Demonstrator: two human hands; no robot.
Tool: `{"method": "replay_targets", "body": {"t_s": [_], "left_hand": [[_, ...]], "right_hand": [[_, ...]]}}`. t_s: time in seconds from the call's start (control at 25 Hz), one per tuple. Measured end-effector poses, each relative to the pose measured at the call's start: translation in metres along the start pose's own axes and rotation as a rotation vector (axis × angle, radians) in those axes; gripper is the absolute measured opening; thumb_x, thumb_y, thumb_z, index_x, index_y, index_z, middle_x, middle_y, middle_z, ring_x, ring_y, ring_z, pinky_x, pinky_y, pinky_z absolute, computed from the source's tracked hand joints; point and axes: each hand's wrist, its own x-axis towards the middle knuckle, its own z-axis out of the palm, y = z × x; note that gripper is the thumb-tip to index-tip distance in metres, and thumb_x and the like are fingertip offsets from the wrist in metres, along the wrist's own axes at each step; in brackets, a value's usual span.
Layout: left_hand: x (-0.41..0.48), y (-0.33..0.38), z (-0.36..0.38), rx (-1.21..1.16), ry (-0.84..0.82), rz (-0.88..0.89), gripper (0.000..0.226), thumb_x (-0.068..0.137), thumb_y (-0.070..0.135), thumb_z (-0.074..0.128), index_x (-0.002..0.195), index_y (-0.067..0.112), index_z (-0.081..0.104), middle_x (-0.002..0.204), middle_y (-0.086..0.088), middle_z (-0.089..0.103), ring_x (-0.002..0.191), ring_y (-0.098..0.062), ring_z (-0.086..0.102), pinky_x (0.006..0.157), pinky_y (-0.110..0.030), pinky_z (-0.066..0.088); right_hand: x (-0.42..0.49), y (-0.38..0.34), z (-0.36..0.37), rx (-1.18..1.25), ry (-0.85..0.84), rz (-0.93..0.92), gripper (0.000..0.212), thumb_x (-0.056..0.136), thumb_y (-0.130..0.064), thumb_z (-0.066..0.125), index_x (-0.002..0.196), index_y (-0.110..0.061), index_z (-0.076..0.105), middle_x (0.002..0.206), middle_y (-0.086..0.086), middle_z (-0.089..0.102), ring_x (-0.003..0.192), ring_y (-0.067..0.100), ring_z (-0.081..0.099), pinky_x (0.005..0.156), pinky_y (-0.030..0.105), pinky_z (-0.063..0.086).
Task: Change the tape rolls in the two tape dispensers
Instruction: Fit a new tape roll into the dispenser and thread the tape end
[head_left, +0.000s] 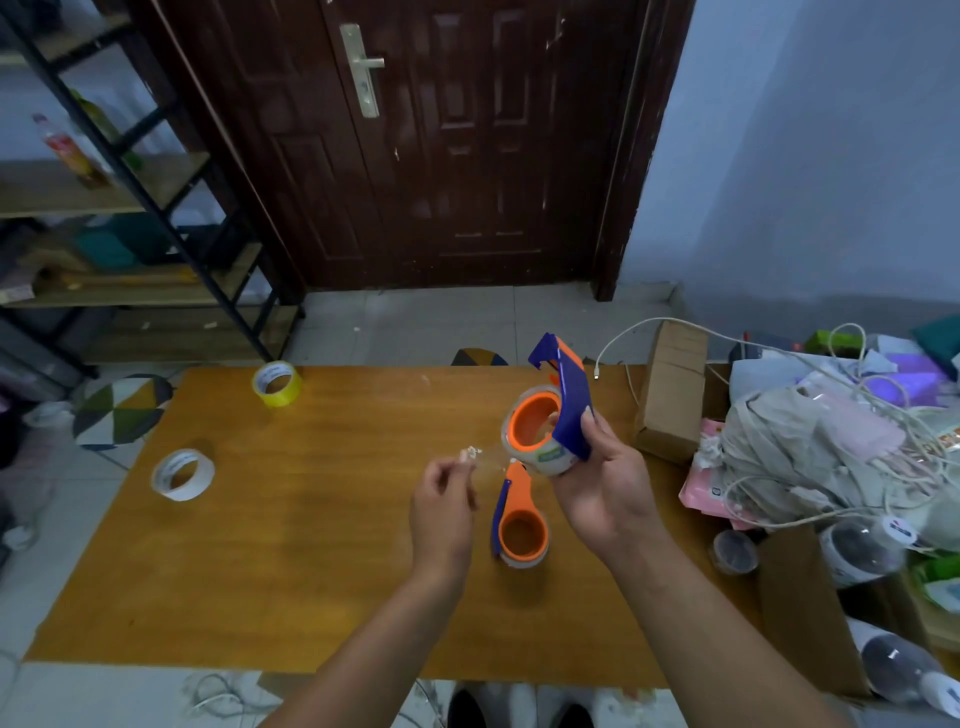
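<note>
My right hand (602, 483) grips a blue and orange tape dispenser (563, 395) with a clear tape roll (550, 460) on its orange hub, raised above the wooden table (291, 545). My left hand (441, 509) pinches the crumpled free end of the clear tape (472, 453), drawn out to the left of the roll. A second orange and blue dispenser (519, 525) lies on the table between my hands, with a roll around its hub. A yellow tape roll (277, 383) stands at the table's far left. A white tape roll (183, 474) lies nearer on the left.
A cardboard box (672, 389) stands at the table's right side beside a heap of bags, cloth and white cables (831, 441). More rolls and bottles (857, 551) crowd the right edge. A metal shelf (130, 208) and a patterned stool (122, 410) are at the left; a dark door is behind.
</note>
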Motion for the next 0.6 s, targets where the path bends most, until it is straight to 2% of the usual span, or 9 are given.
{"method": "replay_targets", "body": {"t_s": [0.04,0.08,0.12,0.2,0.28,0.36,0.44,0.52,0.6], "left_hand": [[0.002,-0.001,-0.004,-0.113,-0.032,-0.299,0.032,0.108,0.04,0.059,0.1,0.01,0.069,0.066,0.001,0.063,0.062,-0.019,0.055,0.056,-0.031,0.039],[0.003,-0.001,-0.008,-0.174,-0.106,-0.526,0.042,0.107,0.046,0.057,0.105,0.007,0.07,0.067,-0.004,0.069,0.061,-0.019,0.058,0.057,-0.03,0.039],[0.005,0.001,-0.012,-0.186,-0.204,-0.659,0.052,0.104,0.054,0.055,0.11,0.005,0.073,0.073,-0.006,0.077,0.063,-0.019,0.064,0.059,-0.03,0.041],[0.011,0.007,-0.016,-0.19,-0.361,-0.688,0.065,0.097,0.067,0.055,0.116,0.01,0.078,0.095,-0.005,0.085,0.076,-0.02,0.073,0.066,-0.032,0.047],[0.015,0.015,-0.012,-0.162,-0.391,-0.62,0.067,0.092,0.072,0.06,0.121,0.014,0.077,0.112,-0.007,0.084,0.097,-0.024,0.075,0.074,-0.036,0.052],[0.016,0.023,-0.005,-0.114,-0.313,-0.514,0.064,0.09,0.068,0.067,0.131,0.02,0.067,0.126,-0.007,0.076,0.111,-0.026,0.071,0.082,-0.04,0.055],[0.016,0.027,-0.004,-0.051,-0.263,-0.27,0.068,0.089,0.069,0.066,0.144,0.031,0.055,0.139,0.004,0.062,0.125,-0.023,0.062,0.093,-0.039,0.05],[0.021,0.027,-0.015,0.072,-0.379,0.057,0.072,0.083,0.073,0.069,0.144,0.037,0.057,0.139,0.017,0.063,0.132,-0.012,0.06,0.099,-0.03,0.05],[0.025,0.03,-0.025,0.21,-0.517,0.241,0.072,0.075,0.067,0.085,0.138,0.04,0.063,0.124,0.019,0.074,0.121,-0.003,0.069,0.096,-0.028,0.06]], "right_hand": [[0.0,-0.002,0.0,-0.005,0.003,-0.003,0.047,0.104,-0.023,0.051,0.149,-0.009,0.053,0.136,0.022,0.065,0.12,0.031,0.065,0.108,0.046,0.049],[0.0,-0.003,0.0,-0.001,0.001,-0.004,0.048,0.104,-0.022,0.051,0.15,-0.008,0.052,0.136,0.021,0.065,0.12,0.03,0.066,0.105,0.044,0.051],[-0.001,-0.005,0.0,-0.003,0.002,-0.006,0.05,0.103,-0.022,0.052,0.15,-0.008,0.051,0.135,0.021,0.066,0.12,0.031,0.066,0.102,0.044,0.052],[-0.002,-0.005,0.0,-0.019,-0.003,-0.007,0.052,0.101,-0.022,0.053,0.151,-0.009,0.05,0.138,0.024,0.064,0.123,0.034,0.064,0.103,0.046,0.052],[-0.003,-0.003,0.0,-0.033,-0.008,0.013,0.054,0.1,-0.023,0.053,0.152,-0.01,0.049,0.144,0.027,0.06,0.129,0.037,0.058,0.109,0.049,0.047],[-0.003,-0.002,-0.001,0.0,0.004,0.039,0.059,0.097,-0.026,0.055,0.153,-0.007,0.049,0.142,0.025,0.059,0.13,0.035,0.055,0.118,0.049,0.041],[-0.002,-0.003,-0.002,0.076,0.028,0.08,0.059,0.097,-0.029,0.056,0.151,-0.005,0.051,0.143,0.019,0.061,0.135,0.03,0.055,0.123,0.05,0.035],[-0.001,-0.007,-0.004,0.132,0.048,0.119,0.056,0.099,-0.031,0.056,0.147,-0.004,0.055,0.14,0.019,0.068,0.131,0.032,0.065,0.113,0.049,0.046],[-0.002,-0.01,-0.005,0.161,0.057,0.146,0.052,0.101,-0.033,0.056,0.144,-0.004,0.058,0.135,0.021,0.071,0.122,0.035,0.071,0.103,0.049,0.052]]}}
